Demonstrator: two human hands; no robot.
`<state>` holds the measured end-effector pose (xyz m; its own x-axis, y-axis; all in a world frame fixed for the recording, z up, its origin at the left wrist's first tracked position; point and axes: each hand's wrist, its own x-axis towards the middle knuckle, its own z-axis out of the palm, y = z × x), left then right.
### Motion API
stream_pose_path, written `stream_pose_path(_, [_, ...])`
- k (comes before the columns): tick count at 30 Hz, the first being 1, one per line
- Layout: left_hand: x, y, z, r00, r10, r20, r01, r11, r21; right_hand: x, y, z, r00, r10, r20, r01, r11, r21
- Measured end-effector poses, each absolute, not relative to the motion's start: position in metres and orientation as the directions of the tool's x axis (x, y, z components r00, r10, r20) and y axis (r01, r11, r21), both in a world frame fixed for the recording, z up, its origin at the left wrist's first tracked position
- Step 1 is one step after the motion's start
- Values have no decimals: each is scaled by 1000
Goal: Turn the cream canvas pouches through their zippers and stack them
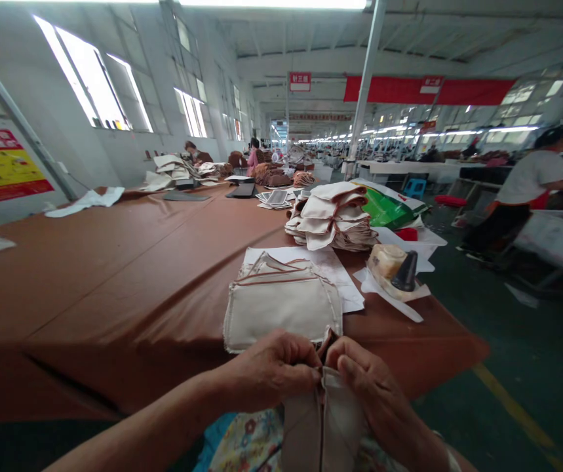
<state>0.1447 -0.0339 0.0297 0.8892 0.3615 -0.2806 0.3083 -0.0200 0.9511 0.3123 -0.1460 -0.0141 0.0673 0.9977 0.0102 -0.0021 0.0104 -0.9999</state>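
My left hand (pixel 274 368) and my right hand (pixel 372 393) meet at the bottom middle, both pinched on the top edge of a cream canvas piece (pixel 323 423) with brown trim that hangs down toward my lap. Just beyond my hands a stack of similar cream canvas pieces (pixel 281 303) lies flat on the long table (pixel 114 275), which is covered in brown cloth. Farther up the table sits a taller pile of folded cream and brown pieces (pixel 333 217).
A pale jar and a dark cone (pixel 395 265) rest on white paper near the table's right edge, with a green bag (pixel 389 206) behind. More piles and workers sit far along the table. A person in a white top (pixel 531 183) works at the right across the aisle.
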Motion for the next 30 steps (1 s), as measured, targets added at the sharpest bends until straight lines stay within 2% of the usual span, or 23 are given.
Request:
stream_pose_path(5, [149, -33, 38, 897, 374, -237, 331, -211, 920, 314, -140, -6, 36, 999, 22, 195, 15, -981])
stream_pose_path(9, [148, -32, 39, 890, 384, -246, 383, -336, 860, 315, -136, -13, 72, 997, -12, 214, -27, -976])
stream_pose_path(15, [146, -31, 36, 893, 351, -281, 404, -353, 844, 310, -140, -15, 143, 990, -2, 215, -33, -976])
stream_pose_path(18, [144, -32, 36, 888, 341, -309, 399, -239, 885, 305, -147, -11, 177, 982, 61, 186, 27, -982])
stream_pose_path(22, [139, -34, 26, 852, 393, -347, 338, 95, 936, 304, -156, -10, 108, 956, 271, 219, 243, -945])
stream_pose_path(25, [138, -37, 16, 837, 359, -413, 348, 234, 908, 308, -160, -13, -8, 889, 457, 353, 430, -831])
stream_pose_path(30, [137, -37, 14, 878, 254, -407, 355, 226, 907, 311, -165, -20, -163, 775, 610, 615, 563, -551])
